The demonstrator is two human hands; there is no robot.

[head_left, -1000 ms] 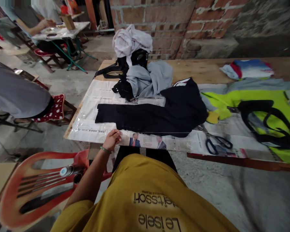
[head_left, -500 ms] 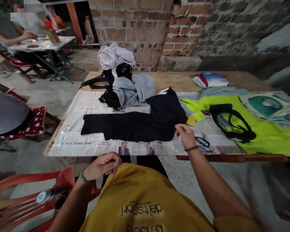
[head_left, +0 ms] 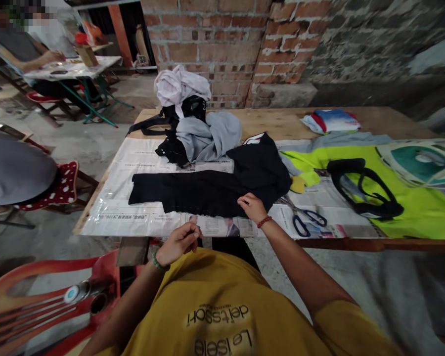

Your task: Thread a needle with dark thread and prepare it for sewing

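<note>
A black garment lies spread over the newspaper on the table, one narrow end pointing left and its bunched end at the right. My right hand is over its lower edge, thumb and fingertips pinched together; whatever is between them is too small to make out. Just off the table's front edge is my left hand, its fingers curled closed, with any held thing hidden. To the right of my right hand, scissors with dark blue handles rest on the newspaper.
Grey cloth and a pale bundle are heaped behind the garment. On the right are neon-yellow fabric, a black strap and an iron. A red plastic chair stands at lower left. People sit farther left.
My right hand has moved left and slightly down, from the garment's right end to its lower edge, uncovering the scissors. My left hand has shifted a little right and up. The view has turned slightly.
</note>
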